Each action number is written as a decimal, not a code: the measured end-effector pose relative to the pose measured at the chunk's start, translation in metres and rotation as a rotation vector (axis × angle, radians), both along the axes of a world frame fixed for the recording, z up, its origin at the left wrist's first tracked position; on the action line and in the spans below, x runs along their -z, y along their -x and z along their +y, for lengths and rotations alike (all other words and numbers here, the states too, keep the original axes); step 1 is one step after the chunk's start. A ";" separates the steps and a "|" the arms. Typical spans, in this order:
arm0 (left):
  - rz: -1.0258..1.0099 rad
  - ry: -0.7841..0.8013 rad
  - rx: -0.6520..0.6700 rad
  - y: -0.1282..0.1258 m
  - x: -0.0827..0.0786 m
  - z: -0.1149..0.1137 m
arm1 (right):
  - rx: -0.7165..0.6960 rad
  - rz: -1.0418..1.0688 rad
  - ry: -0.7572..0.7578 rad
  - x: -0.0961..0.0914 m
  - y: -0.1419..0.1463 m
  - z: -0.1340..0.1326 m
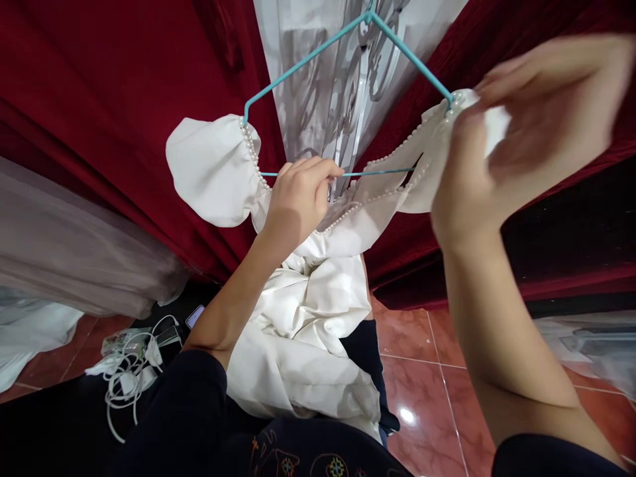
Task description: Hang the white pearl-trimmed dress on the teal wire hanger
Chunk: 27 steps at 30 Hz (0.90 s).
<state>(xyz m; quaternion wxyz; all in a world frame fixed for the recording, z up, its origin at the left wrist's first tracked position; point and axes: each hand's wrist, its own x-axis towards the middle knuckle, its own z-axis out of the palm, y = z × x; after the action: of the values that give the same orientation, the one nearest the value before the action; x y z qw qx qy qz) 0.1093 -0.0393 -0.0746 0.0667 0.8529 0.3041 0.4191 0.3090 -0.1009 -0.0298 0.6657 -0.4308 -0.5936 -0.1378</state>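
A white satin dress with a pearl-trimmed neckline and puffed sleeves hangs on a thin turquoise clothes hanger, its skirt bunched over my lap. My left hand is closed around the hanger's lower bar, just above the neckline. At the hanger's right end, my right hand pinches the dress's right shoulder between thumb and fingers; this hand is smeared by motion. The left puffed sleeve droops outside the hanger's left end, with its pearl edge against the hook-shaped corner.
Dark red curtains hang on both sides of a grey-white panel with metal scrollwork. White cables and a phone lie at the lower left. Red tiles cover the floor. Pale sheer fabric hangs at left.
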 end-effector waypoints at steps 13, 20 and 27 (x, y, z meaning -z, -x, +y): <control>-0.329 -0.384 -0.260 0.024 0.005 0.001 | 0.003 -0.307 0.192 0.098 0.022 0.035; -0.428 -0.301 -0.444 0.067 -0.004 0.063 | 0.016 -0.288 0.164 0.103 0.027 0.038; -0.558 -0.254 -0.451 0.108 -0.019 0.079 | 0.050 -0.349 0.058 0.100 0.027 0.039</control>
<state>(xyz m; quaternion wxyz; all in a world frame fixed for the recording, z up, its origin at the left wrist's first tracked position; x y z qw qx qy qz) 0.0018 0.0397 -0.0558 -0.0531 0.6190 0.3997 0.6740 0.2818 -0.0622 -0.1297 0.5363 -0.4337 -0.6930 -0.2098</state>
